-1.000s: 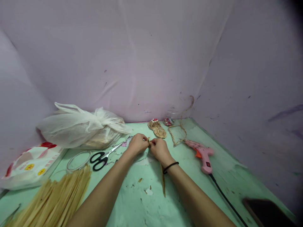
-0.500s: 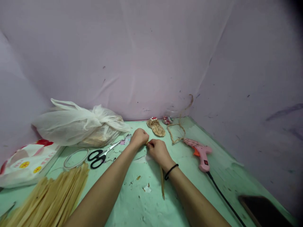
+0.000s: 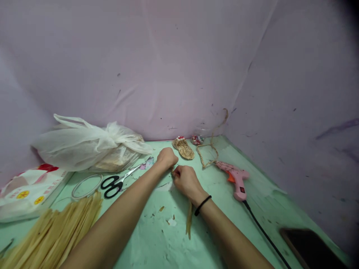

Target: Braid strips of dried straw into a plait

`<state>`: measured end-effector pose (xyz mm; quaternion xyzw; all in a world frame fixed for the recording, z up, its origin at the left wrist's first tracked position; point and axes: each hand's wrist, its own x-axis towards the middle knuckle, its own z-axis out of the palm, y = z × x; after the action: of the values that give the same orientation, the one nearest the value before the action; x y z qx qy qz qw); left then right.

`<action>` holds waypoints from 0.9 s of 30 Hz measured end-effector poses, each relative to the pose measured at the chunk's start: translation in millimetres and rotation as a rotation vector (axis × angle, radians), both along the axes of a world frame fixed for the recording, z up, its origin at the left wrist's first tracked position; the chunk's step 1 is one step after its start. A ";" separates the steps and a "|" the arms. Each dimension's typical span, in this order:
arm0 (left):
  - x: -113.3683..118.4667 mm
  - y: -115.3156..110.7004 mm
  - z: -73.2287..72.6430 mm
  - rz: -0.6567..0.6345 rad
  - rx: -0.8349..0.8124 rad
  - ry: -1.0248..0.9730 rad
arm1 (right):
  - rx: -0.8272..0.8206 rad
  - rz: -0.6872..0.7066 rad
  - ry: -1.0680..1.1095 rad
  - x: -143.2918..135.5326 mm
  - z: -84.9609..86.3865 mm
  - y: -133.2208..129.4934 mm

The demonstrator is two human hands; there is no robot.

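My left hand (image 3: 167,157) is closed near the middle of the table, knuckles up, its fingertips mostly hidden from me. Just to its right and slightly nearer, my right hand (image 3: 186,179) pinches with thumb and forefinger. A short bit of twisted straw shows between the two hands, and both seem to grip it. The loose tail of a dried straw strip (image 3: 189,222) hangs out below my right wrist, split at its end. Beyond the hands lies a small woven straw slipper shape (image 3: 183,148) with red and white beads.
On the left are scissors (image 3: 117,182), a wire coil (image 3: 86,185), a bundle of straw strips (image 3: 60,231), a white plastic bag (image 3: 92,144) and a printed packet (image 3: 33,190). To the right lie a braided cord (image 3: 206,164), a pink glue gun (image 3: 237,177) and a phone (image 3: 311,246).
My left hand has turned over a little at the wrist, and more twisted straw shows between the hands. The strip's tail has swung slightly left. The whole view has shifted a little.
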<state>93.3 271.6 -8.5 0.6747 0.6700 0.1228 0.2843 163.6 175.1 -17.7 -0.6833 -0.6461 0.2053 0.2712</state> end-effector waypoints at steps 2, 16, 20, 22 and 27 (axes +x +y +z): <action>0.3 -0.8 2.4 0.005 0.009 -0.002 | -0.021 -0.007 0.069 -0.6 0.8 -2.1; -37.9 -75.6 -0.6 0.066 -0.090 -0.287 | -0.427 0.007 0.917 8.7 12.9 -2.6; -31.6 -74.1 5.2 0.070 -0.194 -0.347 | -0.483 0.080 1.007 10.8 17.3 -4.1; -31.1 -71.8 7.4 0.083 -0.258 -0.373 | -0.508 0.107 1.035 13.1 18.3 -3.3; -35.8 -70.0 7.1 0.084 -0.341 -0.490 | -0.597 0.175 1.080 17.8 22.2 -1.5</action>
<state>57.6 201.7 -1.4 0.5393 0.6198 0.1793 0.5411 181.4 173.6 4.5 -0.4740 -0.3858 0.7152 0.3392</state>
